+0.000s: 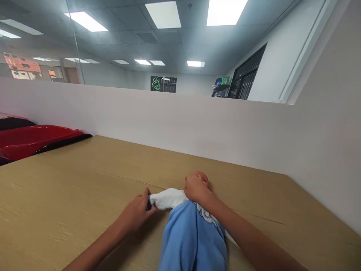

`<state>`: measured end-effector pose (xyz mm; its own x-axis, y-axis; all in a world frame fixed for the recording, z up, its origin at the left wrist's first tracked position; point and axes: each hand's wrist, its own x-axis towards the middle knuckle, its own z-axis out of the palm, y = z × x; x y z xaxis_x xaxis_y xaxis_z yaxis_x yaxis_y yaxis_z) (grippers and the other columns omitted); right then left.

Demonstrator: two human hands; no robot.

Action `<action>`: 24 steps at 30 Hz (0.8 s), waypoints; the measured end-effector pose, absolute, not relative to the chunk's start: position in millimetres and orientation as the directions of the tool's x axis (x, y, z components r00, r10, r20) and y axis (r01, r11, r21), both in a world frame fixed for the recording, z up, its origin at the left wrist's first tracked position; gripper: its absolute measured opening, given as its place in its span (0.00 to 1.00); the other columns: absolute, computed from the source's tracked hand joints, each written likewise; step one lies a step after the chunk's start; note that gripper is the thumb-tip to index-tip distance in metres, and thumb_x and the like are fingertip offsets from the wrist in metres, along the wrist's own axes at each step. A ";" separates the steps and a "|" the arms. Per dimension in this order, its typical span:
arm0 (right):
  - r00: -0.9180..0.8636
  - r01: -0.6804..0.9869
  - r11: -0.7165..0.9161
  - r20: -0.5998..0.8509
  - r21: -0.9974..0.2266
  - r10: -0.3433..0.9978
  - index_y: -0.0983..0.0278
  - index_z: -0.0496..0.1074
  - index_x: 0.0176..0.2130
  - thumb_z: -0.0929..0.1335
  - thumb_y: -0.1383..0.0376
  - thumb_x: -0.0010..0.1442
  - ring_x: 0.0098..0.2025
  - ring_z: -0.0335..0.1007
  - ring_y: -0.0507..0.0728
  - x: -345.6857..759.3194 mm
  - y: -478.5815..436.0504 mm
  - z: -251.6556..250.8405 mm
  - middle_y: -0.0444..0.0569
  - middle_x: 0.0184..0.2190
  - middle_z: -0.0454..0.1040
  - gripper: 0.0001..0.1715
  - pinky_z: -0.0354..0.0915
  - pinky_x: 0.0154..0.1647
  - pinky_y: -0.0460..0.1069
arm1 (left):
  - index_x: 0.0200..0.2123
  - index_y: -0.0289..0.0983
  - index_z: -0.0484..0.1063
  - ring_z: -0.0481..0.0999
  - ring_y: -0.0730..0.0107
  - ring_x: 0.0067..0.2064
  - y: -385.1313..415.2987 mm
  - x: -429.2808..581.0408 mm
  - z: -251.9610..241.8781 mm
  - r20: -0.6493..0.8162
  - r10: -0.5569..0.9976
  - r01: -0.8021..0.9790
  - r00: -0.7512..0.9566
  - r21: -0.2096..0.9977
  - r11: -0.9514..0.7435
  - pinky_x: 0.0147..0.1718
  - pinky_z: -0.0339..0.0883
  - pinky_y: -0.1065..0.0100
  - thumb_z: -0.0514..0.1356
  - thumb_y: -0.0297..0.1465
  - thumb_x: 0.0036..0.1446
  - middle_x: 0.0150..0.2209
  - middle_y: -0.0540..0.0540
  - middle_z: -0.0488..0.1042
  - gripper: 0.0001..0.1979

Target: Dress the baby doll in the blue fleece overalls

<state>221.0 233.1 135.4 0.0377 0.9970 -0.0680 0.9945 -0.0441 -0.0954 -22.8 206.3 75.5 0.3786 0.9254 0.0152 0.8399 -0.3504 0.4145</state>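
A light blue garment (191, 237) with a white end part (166, 198) lies on the tan wooden table (70, 188), running from the bottom edge of the view toward the middle. My left hand (138, 210) pinches the left tip of the white part, fingers closed on it. My right hand (196, 188) is closed in a fist on the fabric where the white part meets the blue, pressing it against the table. A pale printed patch (205, 215) shows on the blue cloth just under my right wrist.
A white partition wall (180, 124) runs along the table's far edge and turns down the right side (329, 150). Red and black shiny objects (34, 139) lie at the far left of the table. Ceiling lights and a dark door show beyond.
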 end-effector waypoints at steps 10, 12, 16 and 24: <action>-0.076 0.889 -0.011 -0.171 -0.457 0.982 0.65 0.78 0.53 0.67 0.44 0.68 0.52 0.80 0.66 281.0 168.5 129.1 0.57 0.52 0.84 0.30 0.72 0.51 0.54 | 0.44 0.42 0.59 0.80 0.45 0.47 222.2 -30.6 55.5 0.033 0.912 0.785 0.409 0.496 -0.371 0.41 0.66 0.58 0.51 0.45 0.62 0.42 0.36 0.80 0.13; -0.095 0.806 -0.058 -0.226 -0.590 0.969 0.63 0.77 0.55 0.70 0.42 0.64 0.55 0.79 0.67 306.9 147.0 119.6 0.56 0.56 0.82 0.33 0.72 0.55 0.56 | 0.43 0.42 0.61 0.79 0.45 0.49 223.0 -31.8 54.3 0.050 0.909 0.779 0.413 0.498 -0.382 0.44 0.67 0.57 0.51 0.45 0.62 0.44 0.36 0.80 0.15; -0.172 0.599 -0.055 -0.196 -0.799 0.965 0.62 0.79 0.51 0.69 0.42 0.65 0.57 0.76 0.69 345.3 100.1 89.2 0.54 0.53 0.83 0.30 0.70 0.60 0.60 | 0.44 0.41 0.65 0.78 0.45 0.52 224.4 -31.7 52.5 0.063 0.906 0.795 0.418 0.457 -0.399 0.49 0.67 0.54 0.50 0.45 0.63 0.46 0.36 0.80 0.16; 0.061 0.796 0.047 0.158 -0.603 0.986 0.56 0.75 0.60 0.69 0.57 0.64 0.63 0.71 0.68 377.2 36.9 48.2 0.55 0.60 0.77 0.26 0.64 0.67 0.64 | 0.52 0.32 0.71 0.69 0.36 0.63 215.2 -4.9 67.0 0.077 0.927 0.858 0.368 0.356 -0.370 0.61 0.62 0.42 0.56 0.30 0.61 0.59 0.27 0.74 0.17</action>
